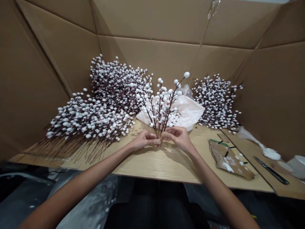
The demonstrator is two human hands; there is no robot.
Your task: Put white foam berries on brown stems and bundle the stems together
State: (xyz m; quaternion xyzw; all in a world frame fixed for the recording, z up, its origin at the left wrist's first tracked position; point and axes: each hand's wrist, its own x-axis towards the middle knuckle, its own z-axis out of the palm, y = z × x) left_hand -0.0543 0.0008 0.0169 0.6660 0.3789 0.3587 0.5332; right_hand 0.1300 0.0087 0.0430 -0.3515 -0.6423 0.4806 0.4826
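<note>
A small bunch of dark twigs with white berries stands upright above the wooden table. My left hand and my right hand meet at its base, both with fingers pinched round the stems. A large pile of the same white-berry branches lies to the left of my hands. A smaller heap of branches lies at the back right. Behind the held bunch sits a crumpled clear plastic bag.
Cardboard walls enclose the table on three sides. At the right lie a torn piece of cardboard, a dark knife, white scraps and a white bowl. Plastic sheeting lies below the table's front edge.
</note>
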